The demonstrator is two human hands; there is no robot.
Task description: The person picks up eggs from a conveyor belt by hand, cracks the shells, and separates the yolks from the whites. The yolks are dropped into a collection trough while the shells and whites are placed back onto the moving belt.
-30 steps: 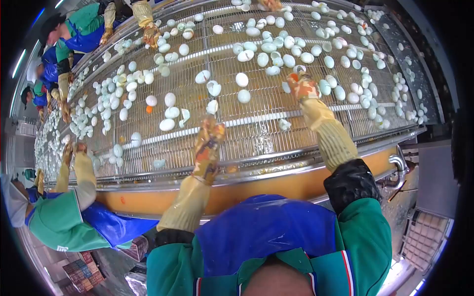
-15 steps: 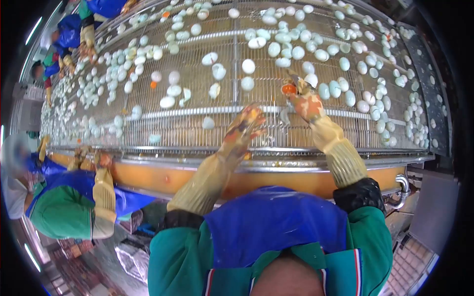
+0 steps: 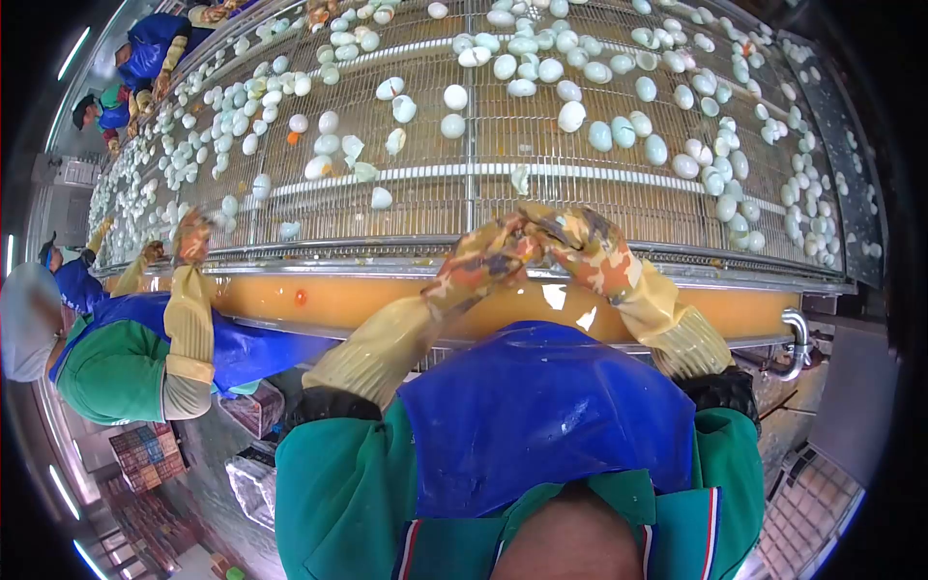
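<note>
1. Head view, only one angle here. Both hands wear yellow rubber gloves smeared with orange. They're pressed together right over the front rail of the wire mesh conveyor belt [image 3: 464,208].
2. Left hand [image 3: 483,263]: the fingers are curled in, with the tips butted up against the right hand's. I honestly can't tell if anything's pinched in there, because the gloves hide it.
3. Right hand [image 3: 585,246]: same deal, the fingers are bent down and clenched toward the left hand, knuckles up. Whatever is (or isn't) between the two hands doesn't show.
4. The closest loose thing is an eggshell piece [image 3: 520,179]. It's lying on the mesh just beyond the hands, not touching them.
5. Right below the hands, along the near side of the belt, is a trough [image 3: 367,302] of orange-yellow liquid.
6. Pale blue-green eggs [image 3: 571,116] are scattered all over the belt farther out. Most are whole, some are cracked shells, and they're thickest at the far right and far left. There's an orange blob [image 3: 293,137] sitting on the mesh off to the left.
7. The wearer has a blue apron [image 3: 541,406] over green sleeves.
8. A co-worker's gloved hand [image 3: 191,237] rests at the belt edge on the left, well apart from the wearer's hands. More people [image 3: 145,58] stand along the far left end.
</note>
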